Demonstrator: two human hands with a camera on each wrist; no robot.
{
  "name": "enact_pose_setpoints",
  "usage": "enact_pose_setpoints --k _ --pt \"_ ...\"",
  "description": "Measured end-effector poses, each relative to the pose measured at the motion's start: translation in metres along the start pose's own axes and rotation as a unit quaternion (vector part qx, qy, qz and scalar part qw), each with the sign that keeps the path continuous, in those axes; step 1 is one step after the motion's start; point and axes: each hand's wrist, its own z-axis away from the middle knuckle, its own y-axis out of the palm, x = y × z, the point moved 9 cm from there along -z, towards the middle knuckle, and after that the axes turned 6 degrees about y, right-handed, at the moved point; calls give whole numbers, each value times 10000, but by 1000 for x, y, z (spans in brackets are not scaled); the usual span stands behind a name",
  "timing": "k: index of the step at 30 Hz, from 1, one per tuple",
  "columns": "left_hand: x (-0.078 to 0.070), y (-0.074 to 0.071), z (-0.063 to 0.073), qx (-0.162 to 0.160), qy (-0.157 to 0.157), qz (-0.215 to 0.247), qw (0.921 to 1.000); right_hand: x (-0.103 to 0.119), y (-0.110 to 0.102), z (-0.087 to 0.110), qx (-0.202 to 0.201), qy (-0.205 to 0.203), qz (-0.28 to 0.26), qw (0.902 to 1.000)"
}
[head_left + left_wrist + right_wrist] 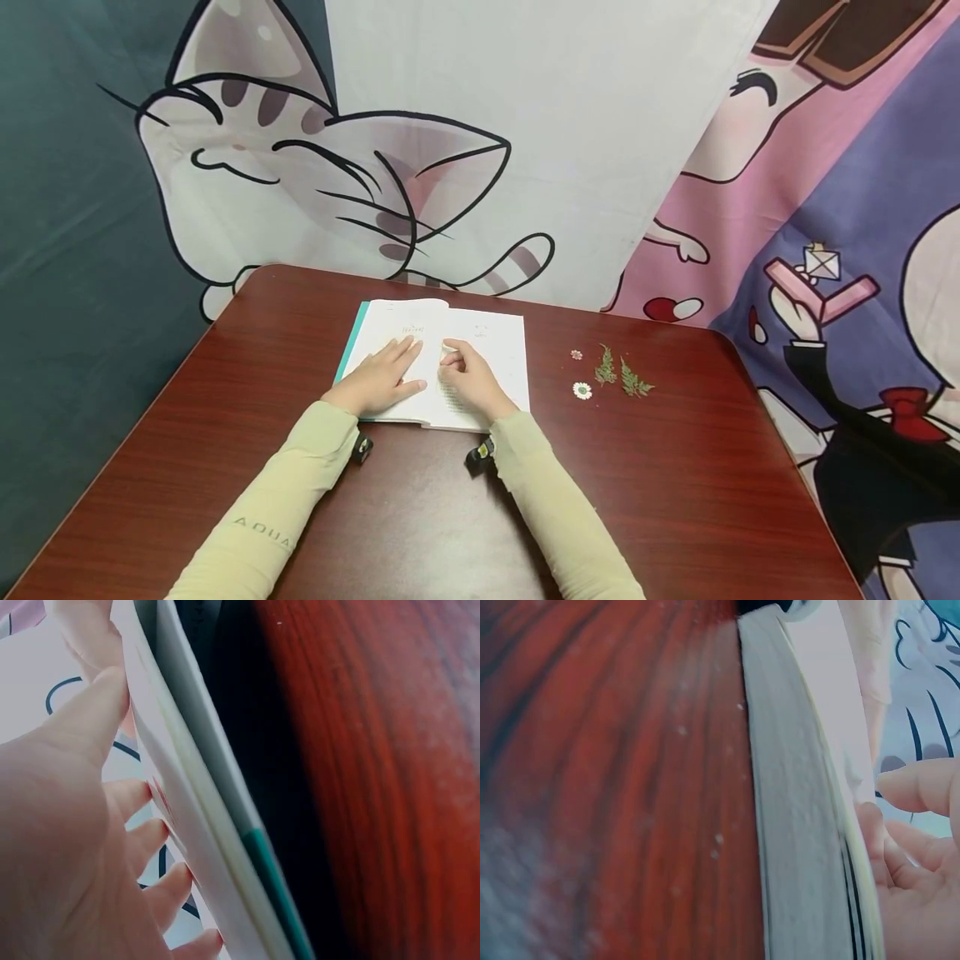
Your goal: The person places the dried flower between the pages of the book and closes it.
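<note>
An open book [504, 343] with white pages and a teal cover edge [352, 342] lies on the table. On its left page my left hand [384, 377] rests flat, fingers spread and straight. The left wrist view shows that hand's fingertips [174, 889] touching the page. Beside the middle fold, my right hand [472, 379] is over the right page with its fingers loosely bent. From the right wrist, this hand [922, 877] appears past the thick page block [799, 802], a small gap between two fingertips. I see nothing held there; whether the fingertips touch paper is unclear.
Right of the book on the reddish-brown table [675, 500] lie a white daisy-like flower [582, 391], a small pink flower [576, 355] and two green fern-like leaves, one left [605, 367] and one right [633, 380]. A cartoon-printed cloth [585, 125] hangs behind the table.
</note>
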Motion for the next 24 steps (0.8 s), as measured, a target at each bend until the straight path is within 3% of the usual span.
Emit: enact_pose_setpoints --k 10,24 --pt "4 10 2 418 -369 -121 9984 5 -18 8 0 -266 -518 9983" --pt "3 7 6 486 -457 -211 9975 11 -109 37 -1177 -760 265 9898"
